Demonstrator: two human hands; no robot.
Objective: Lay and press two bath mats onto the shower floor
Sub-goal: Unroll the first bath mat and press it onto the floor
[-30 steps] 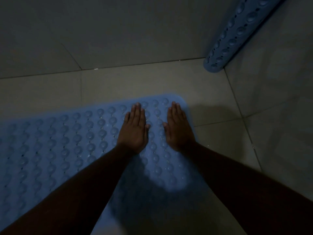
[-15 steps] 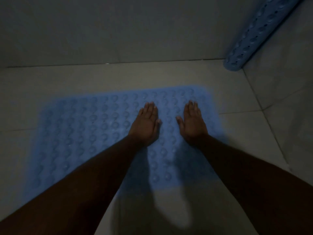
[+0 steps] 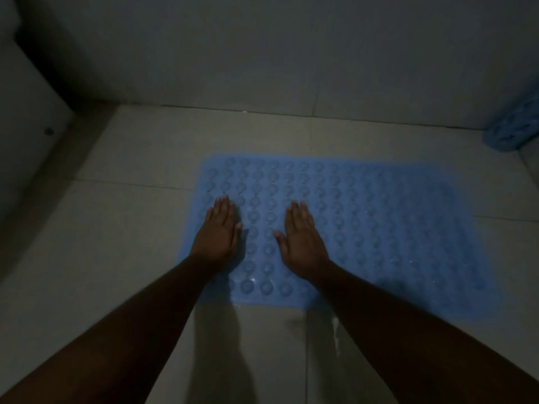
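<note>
A blue bath mat (image 3: 379, 228) with rows of round bumps lies flat on the tiled shower floor (image 3: 131, 228). My left hand (image 3: 217, 233) rests palm down on the mat's left edge, fingers together and pointing away from me. My right hand (image 3: 302, 237) lies flat on the mat a short way to the right of it. Neither hand grips anything. A second blue mat (image 3: 513, 132), rolled up, leans in the far right corner, partly cut off by the frame edge.
Tiled walls (image 3: 291, 53) close the far side and the right side. At the left stands a pale raised ledge or fixture (image 3: 26, 118) with a small dark round spot. Bare floor tiles lie left of the mat and in front of it.
Both hands have slid from the mat's right end to its left end, staying flat. The view has swung left, so the rolled mat sits at the right edge.
</note>
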